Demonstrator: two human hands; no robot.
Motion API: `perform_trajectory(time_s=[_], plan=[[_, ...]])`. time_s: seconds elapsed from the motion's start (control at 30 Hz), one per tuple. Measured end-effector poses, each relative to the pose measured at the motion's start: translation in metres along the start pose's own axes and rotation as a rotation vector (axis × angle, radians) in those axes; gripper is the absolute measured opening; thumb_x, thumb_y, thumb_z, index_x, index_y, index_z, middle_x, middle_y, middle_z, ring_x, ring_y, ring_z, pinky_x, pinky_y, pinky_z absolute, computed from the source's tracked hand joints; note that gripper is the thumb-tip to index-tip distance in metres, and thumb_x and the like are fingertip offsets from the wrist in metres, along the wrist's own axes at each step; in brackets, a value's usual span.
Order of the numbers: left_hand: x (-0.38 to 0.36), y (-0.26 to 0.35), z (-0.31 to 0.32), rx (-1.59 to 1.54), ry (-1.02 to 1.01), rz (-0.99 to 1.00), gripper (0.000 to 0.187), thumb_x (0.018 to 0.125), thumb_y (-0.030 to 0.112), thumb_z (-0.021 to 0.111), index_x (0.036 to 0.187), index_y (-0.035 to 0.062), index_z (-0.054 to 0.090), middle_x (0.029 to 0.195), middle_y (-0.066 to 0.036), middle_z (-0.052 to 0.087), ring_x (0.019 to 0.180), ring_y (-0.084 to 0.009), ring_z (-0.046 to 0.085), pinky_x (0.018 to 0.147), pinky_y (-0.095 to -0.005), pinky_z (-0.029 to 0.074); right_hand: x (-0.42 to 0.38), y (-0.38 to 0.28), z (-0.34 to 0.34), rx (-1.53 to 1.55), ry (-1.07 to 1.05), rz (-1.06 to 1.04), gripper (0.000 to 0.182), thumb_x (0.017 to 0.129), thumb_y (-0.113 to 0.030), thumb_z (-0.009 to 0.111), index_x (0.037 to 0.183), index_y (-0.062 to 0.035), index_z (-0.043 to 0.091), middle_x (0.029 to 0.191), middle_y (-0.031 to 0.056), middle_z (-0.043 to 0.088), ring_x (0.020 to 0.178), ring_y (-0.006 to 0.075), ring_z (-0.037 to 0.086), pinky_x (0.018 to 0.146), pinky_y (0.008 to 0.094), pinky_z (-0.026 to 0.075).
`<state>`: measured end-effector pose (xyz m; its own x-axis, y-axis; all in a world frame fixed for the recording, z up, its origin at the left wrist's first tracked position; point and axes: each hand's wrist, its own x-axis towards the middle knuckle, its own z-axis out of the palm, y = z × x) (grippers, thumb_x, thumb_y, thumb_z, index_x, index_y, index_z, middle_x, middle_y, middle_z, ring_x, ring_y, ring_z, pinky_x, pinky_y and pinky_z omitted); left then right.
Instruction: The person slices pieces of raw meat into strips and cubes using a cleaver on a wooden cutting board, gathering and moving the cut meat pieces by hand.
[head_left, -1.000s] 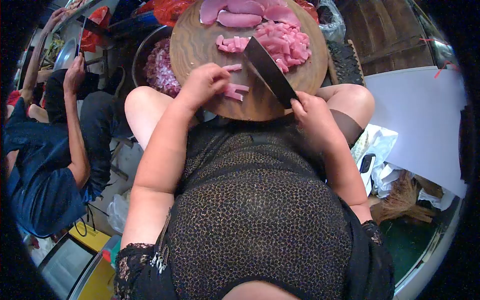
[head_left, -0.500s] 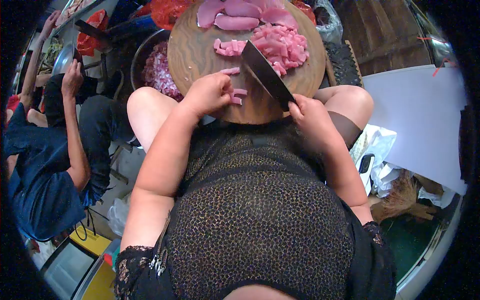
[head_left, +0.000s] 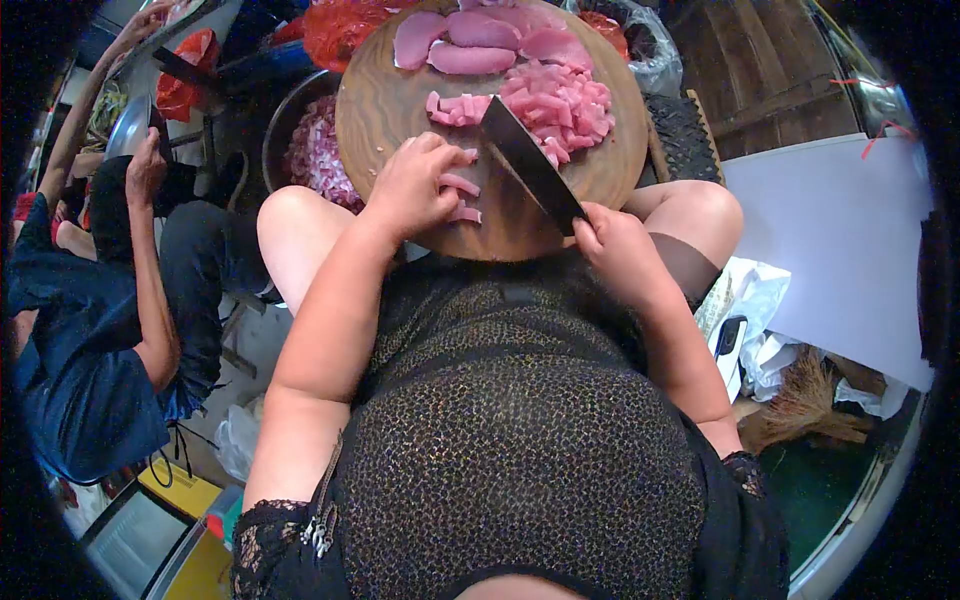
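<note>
My right hand [head_left: 618, 240] grips a cleaver [head_left: 530, 165] by its handle end, the dark blade slanting up and left over the round wooden chopping board [head_left: 385, 90]. My left hand [head_left: 415, 185] is on the board's near left part, its bent fingers on a few pink meat strips [head_left: 462, 184] whose ends poke out to the right. Just beyond the hand lies a short row of cut meat [head_left: 458, 109]. A heap of meat pieces [head_left: 560, 105] sits past the blade, and several uncut meat slices [head_left: 473, 60] rest at the far side.
Left of the board stands a metal basin [head_left: 278, 125] of chopped meat [head_left: 325, 160]. A co-worker [head_left: 90, 330] sits at the left, one hand on a dark handle. Red plastic bags [head_left: 345, 25] lie behind the board. A white panel [head_left: 820, 240] and a straw broom [head_left: 805, 400] are at right.
My left hand has shifted up slightly, and its fingers have gone from bunched together to spread over the meat strips. The cleaver stays at nearly the same slant in my right hand.
</note>
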<state>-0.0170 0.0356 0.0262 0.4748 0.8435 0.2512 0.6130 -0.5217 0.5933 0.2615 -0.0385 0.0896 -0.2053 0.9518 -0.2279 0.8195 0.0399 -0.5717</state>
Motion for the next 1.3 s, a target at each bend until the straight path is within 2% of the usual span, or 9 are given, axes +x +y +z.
perform_trajectory(time_s=[0.43, 0.53, 0.63, 0.8, 0.87, 1.0, 1.07, 1.17, 1.3], plan=[[0.013, -0.012, 0.028, 0.238, 0.127, -0.192, 0.033, 0.083, 0.04, 0.071, 0.093, 0.0086, 0.069, 0.084, -0.012, 0.065, 0.084, -0.0318, 0.063, 0.077, -0.0433, 0.05, -0.002, -0.002, 0.001, 0.017, 0.019, -0.005, 0.025, 0.092, -0.022, 0.049, 0.104, -0.006, 0.064, 0.089, 0.0259, 0.065, 0.086, 0.0439, 0.063, 0.078, 0.0526, 0.05], [0.015, -0.008, 0.02, 0.197, -0.035, -0.372, 0.037, 0.086, 0.043, 0.068, 0.096, 0.0076, 0.069, 0.088, -0.013, 0.068, 0.087, -0.0318, 0.066, 0.077, -0.0427, 0.051, -0.003, -0.006, 0.0, -0.001, 0.019, 0.004, 0.026, 0.093, -0.022, 0.048, 0.104, -0.0057, 0.064, 0.089, 0.0259, 0.065, 0.086, 0.0437, 0.063, 0.078, 0.0527, 0.05], [0.017, -0.012, -0.001, -0.091, 0.14, -0.737, 0.041, 0.09, 0.043, 0.064, 0.105, 0.0057, 0.07, 0.101, -0.016, 0.071, 0.096, -0.0295, 0.068, 0.082, -0.0368, 0.052, -0.004, -0.008, -0.003, 0.011, -0.031, 0.037, 0.026, 0.093, -0.022, 0.048, 0.105, -0.0051, 0.064, 0.09, 0.0257, 0.065, 0.086, 0.0438, 0.063, 0.079, 0.0528, 0.05], [-0.008, -0.028, -0.012, -0.25, 0.139, -0.623, 0.029, 0.085, 0.029, 0.073, 0.102, 0.0052, 0.071, 0.093, -0.011, 0.071, 0.085, -0.0181, 0.067, 0.077, -0.0299, 0.052, -0.004, -0.006, -0.004, 0.006, 0.007, -0.02, 0.027, 0.093, -0.022, 0.047, 0.105, -0.004, 0.063, 0.092, 0.0259, 0.065, 0.088, 0.0443, 0.062, 0.08, 0.0527, 0.049], [-0.02, -0.019, -0.009, -0.315, -0.055, -0.339, 0.025, 0.08, 0.023, 0.078, 0.097, 0.0057, 0.071, 0.089, -0.007, 0.067, 0.082, -0.0141, 0.063, 0.075, -0.0262, 0.05, -0.002, -0.004, -0.004, 0.023, -0.009, -0.01, 0.027, 0.093, -0.022, 0.047, 0.106, -0.0039, 0.063, 0.093, 0.0261, 0.065, 0.089, 0.0444, 0.062, 0.081, 0.0525, 0.049], [-0.036, -0.005, -0.015, 0.065, -0.18, -0.095, 0.022, 0.072, 0.015, 0.077, 0.091, 0.006, 0.07, 0.09, -0.01, 0.064, 0.088, -0.0258, 0.063, 0.075, -0.0366, 0.051, -0.002, 0.001, -0.003, 0.033, -0.012, -0.009, 0.027, 0.093, -0.022, 0.048, 0.106, -0.0035, 0.063, 0.094, 0.0264, 0.064, 0.09, 0.0441, 0.062, 0.081, 0.0515, 0.048], [-0.04, -0.005, -0.013, 0.084, -0.165, -0.137, 0.02, 0.071, 0.013, 0.073, 0.089, 0.0058, 0.069, 0.088, -0.012, 0.064, 0.086, -0.0328, 0.062, 0.075, -0.0425, 0.051, -0.001, -0.001, -0.003, 0.051, -0.007, -0.002, 0.026, 0.093, -0.022, 0.049, 0.105, -0.0031, 0.063, 0.093, 0.0263, 0.064, 0.09, 0.0439, 0.062, 0.081, 0.0511, 0.049], [-0.035, 0.002, -0.022, 0.214, -0.294, -0.271, 0.015, 0.075, 0.013, 0.071, 0.087, 0.0047, 0.067, 0.081, -0.009, 0.064, 0.077, -0.0247, 0.063, 0.071, -0.0366, 0.051, 0.0, -0.003, -0.004, 0.064, -0.034, 0.045, 0.027, 0.092, -0.022, 0.049, 0.104, -0.0029, 0.063, 0.092, 0.0263, 0.064, 0.09, 0.044, 0.062, 0.081, 0.051, 0.049], [-0.027, -0.003, -0.022, -0.496, -0.211, -0.527, 0.009, 0.083, 0.01, 0.069, 0.088, 0.0033, 0.065, 0.081, -0.002, 0.066, 0.073, -0.0099, 0.06, 0.068, -0.0259, 0.049, -0.002, -0.005, -0.005, 0.065, -0.032, 0.057, 0.027, 0.093, -0.021, 0.048, 0.104, -0.0031, 0.064, 0.091, 0.0263, 0.064, 0.089, 0.0441, 0.062, 0.081, 0.0509, 0.049]])
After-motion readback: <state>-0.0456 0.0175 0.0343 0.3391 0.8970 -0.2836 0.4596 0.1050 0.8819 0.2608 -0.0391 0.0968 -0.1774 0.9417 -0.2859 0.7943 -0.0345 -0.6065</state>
